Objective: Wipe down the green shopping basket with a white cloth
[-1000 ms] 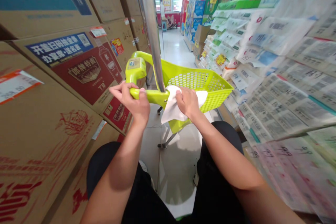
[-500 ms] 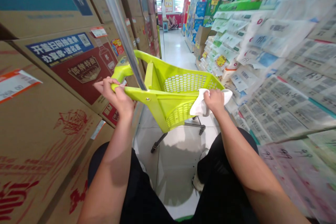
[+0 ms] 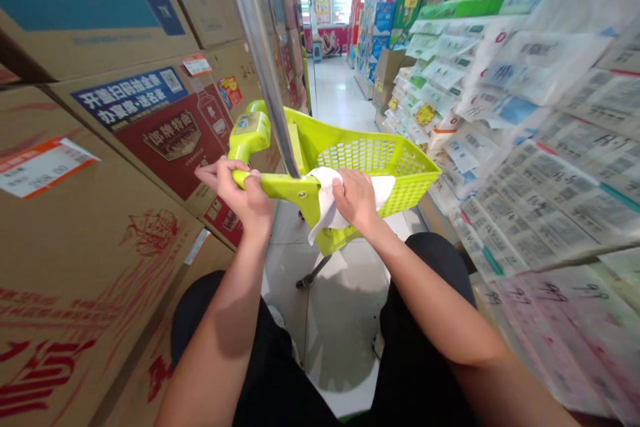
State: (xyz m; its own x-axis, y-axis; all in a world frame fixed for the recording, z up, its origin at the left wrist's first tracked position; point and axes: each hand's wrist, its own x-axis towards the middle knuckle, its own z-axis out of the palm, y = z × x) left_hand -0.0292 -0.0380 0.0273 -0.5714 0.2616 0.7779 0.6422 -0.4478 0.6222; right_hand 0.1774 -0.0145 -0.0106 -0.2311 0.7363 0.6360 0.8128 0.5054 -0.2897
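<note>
A small lime-green shopping cart (image 3: 415,188) with perforated basket sides stands sideways before me. A metal pole (image 3: 267,60) rises from it near the handle. My left hand (image 3: 245,193) is wrapped round the corner of the green handle at the left. With my right hand (image 3: 356,197) I press a white cloth (image 3: 326,200) over the near top rim of the basket, fingers bent across it. The cloth drapes down the outer side and hides part of the rim and holes. Below the basket, one dark leg with a caster (image 3: 305,281) shows.
Stacked cardboard cartons (image 3: 150,127) with price tags form a wall on the left. Packs of paper goods (image 3: 530,167) are piled along the right. My knees flank the cart on the tiled floor (image 3: 340,327); the aisle runs on ahead past an open carton (image 3: 390,77).
My right hand has slid the white cloth leftward along the near rim, from the far corner to the middle. The left hand keeps its hold on the handle; the cart appears slightly turned.
</note>
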